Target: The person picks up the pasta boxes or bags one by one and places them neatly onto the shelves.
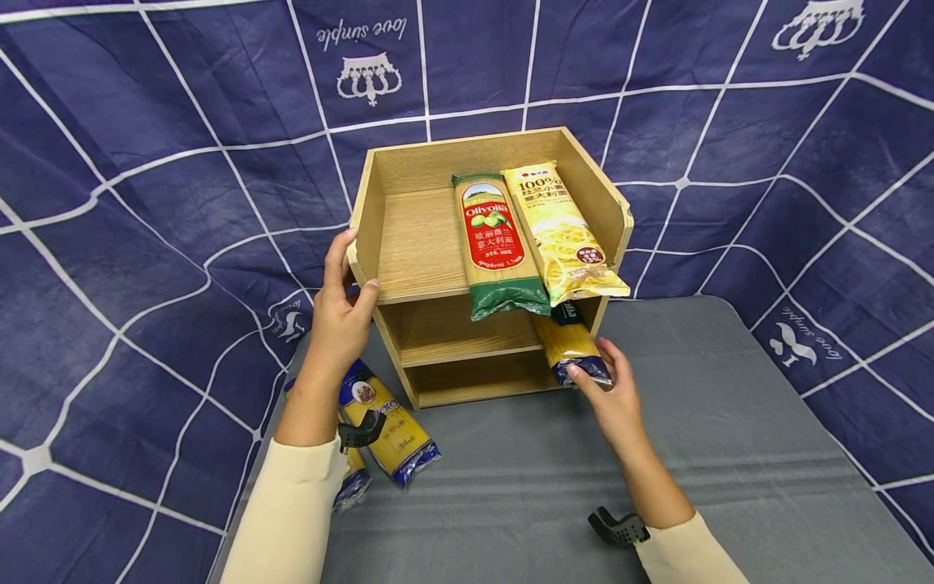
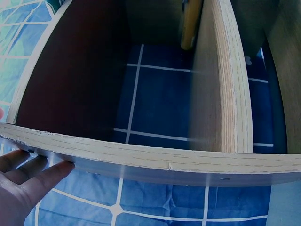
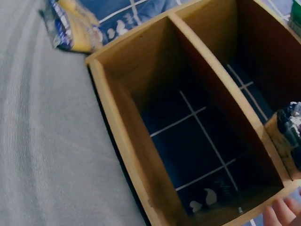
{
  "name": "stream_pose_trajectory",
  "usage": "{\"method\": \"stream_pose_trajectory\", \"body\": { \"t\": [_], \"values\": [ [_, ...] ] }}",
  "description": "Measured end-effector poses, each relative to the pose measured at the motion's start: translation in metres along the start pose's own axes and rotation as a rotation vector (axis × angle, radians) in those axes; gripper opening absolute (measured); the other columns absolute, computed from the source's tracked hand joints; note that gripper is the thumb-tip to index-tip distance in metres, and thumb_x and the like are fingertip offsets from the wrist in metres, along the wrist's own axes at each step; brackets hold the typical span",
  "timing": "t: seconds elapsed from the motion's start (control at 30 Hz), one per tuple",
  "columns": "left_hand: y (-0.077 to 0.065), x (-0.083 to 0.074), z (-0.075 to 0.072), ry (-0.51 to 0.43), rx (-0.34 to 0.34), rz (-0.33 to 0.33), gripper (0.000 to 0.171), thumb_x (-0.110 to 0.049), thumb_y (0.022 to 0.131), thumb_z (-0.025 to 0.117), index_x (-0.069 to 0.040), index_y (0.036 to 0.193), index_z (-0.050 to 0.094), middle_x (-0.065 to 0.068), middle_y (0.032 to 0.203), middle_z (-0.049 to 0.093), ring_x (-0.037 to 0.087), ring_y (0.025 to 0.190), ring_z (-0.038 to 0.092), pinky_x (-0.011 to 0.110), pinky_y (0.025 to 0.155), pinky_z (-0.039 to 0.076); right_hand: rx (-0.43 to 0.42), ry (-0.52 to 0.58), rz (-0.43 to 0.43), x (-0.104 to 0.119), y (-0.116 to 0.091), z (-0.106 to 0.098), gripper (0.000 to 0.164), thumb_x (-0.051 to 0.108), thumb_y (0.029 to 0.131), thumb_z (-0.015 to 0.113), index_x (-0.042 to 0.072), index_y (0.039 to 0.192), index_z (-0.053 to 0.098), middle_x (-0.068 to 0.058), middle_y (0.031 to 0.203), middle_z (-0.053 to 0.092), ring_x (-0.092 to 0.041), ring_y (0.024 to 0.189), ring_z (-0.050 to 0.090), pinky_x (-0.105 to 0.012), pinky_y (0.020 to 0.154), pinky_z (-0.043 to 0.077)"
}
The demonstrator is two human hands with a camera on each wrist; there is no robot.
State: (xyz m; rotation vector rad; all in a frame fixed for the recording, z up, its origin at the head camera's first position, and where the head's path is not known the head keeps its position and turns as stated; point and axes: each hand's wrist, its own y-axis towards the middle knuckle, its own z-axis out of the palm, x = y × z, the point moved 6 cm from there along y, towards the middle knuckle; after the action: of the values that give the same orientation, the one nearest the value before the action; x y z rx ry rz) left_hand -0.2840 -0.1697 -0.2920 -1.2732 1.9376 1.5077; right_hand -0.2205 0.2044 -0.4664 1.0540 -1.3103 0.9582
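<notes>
On grey cloth [image 1: 496,503], shelf [image 1: 419,235], blue backdrop [image 1: 474,57]

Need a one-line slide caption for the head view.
Left hand grips the wooden shelf; right hand holds a pasta pack jutting from the middle compartment, below two more packs on top.

Upright 3-lvl open-front light-wood shelf unit [image 1: 419,243]; long clear-plastic pkt of yellow pasta [image 1: 567,344], dk-blue front end, juts from mid lvl, R side; rear prob. inside, hidden.
</notes>
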Motion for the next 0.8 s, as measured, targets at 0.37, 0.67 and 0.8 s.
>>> {"method": "stream_pose_trajectory", "body": {
  "t": [0.37, 0.67, 0.8],
  "values": [
    [-0.002, -0.001, 0.0, -0.025, 0.009, -0.008, 0.068, -0.008, 0.099, 0.055, -0.04, 0.153, 0.032, -0.006, 0.153, 0.05, 0.021, 0.131, 0.054, 0.048, 0.101, 0.047, -0.015, -0.19, -0.012, -0.001, 0.015, 0.002, 0.09, 0.033, 0.092, 0.074, 0.015, 0.162, 0.02, -0.015, 0.163, 0.028, -0.028, 0.152, 0.03, -0.045, 0.123, 0.025],
    [-0.002, -0.001, 0.0, -0.029, 0.011, -0.004, 0.068, -0.007, 0.099, 0.055, -0.04, 0.154, 0.032, -0.005, 0.154, 0.048, 0.021, 0.134, 0.053, 0.05, 0.102, 0.046, -0.005, -0.197, 0.015, -0.002, 0.025, 0.004, 0.093, 0.038, 0.092, 0.073, 0.012, 0.162, 0.018, -0.017, 0.163, 0.025, -0.031, 0.153, 0.027, -0.045, 0.124, 0.025],
    [-0.002, -0.001, 0.0, -0.027, 0.012, -0.005, 0.067, -0.008, 0.099, 0.055, -0.039, 0.154, 0.032, -0.004, 0.154, 0.049, 0.022, 0.133, 0.054, 0.05, 0.102, 0.046, -0.009, -0.21, 0.024, -0.001, 0.029, 0.005, 0.094, 0.039, 0.092, 0.072, 0.01, 0.162, 0.017, -0.019, 0.163, 0.025, -0.033, 0.152, 0.027, -0.046, 0.124, 0.025]
  ]
}}
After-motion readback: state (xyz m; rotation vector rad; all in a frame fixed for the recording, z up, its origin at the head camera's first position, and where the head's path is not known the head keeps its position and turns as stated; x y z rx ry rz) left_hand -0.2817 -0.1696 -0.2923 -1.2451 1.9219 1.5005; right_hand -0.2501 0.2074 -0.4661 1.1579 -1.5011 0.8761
